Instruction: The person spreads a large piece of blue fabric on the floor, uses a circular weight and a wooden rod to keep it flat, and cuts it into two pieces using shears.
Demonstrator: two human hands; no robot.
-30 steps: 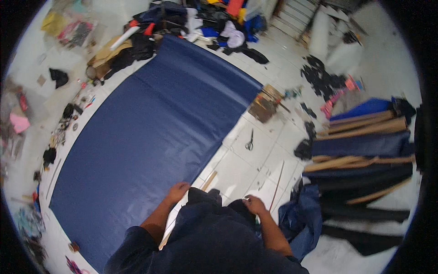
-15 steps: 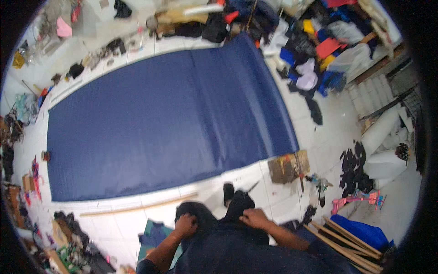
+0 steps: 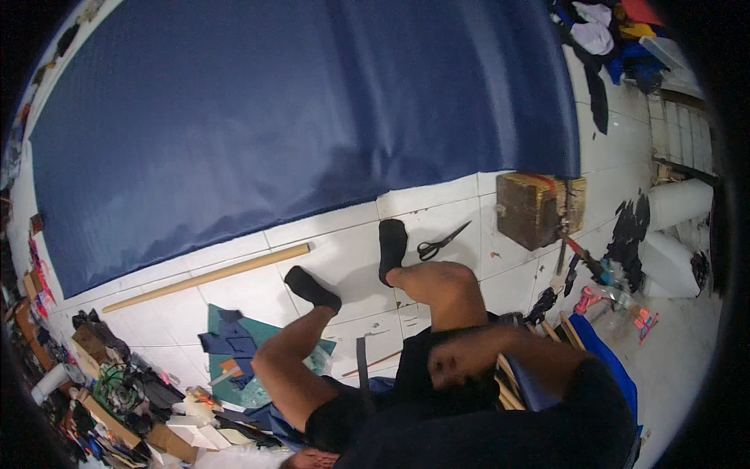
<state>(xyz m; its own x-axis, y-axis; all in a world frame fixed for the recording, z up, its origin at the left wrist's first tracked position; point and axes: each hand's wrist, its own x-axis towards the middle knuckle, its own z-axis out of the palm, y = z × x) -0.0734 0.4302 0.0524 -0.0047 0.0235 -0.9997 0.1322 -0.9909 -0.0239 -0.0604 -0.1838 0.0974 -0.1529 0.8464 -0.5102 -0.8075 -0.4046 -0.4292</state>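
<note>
While the right hand (image 3: pixel 453 363) is blurred over the lap, its grip unreadable, the scissors (image 3: pixel 441 242) lie apart beside a socked foot (image 3: pixel 391 244), needing a forward reach.

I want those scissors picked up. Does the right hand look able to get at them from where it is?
Probably yes: the scissors lie on bare tile beyond the raised knee; the right hand must reach past it.
</note>
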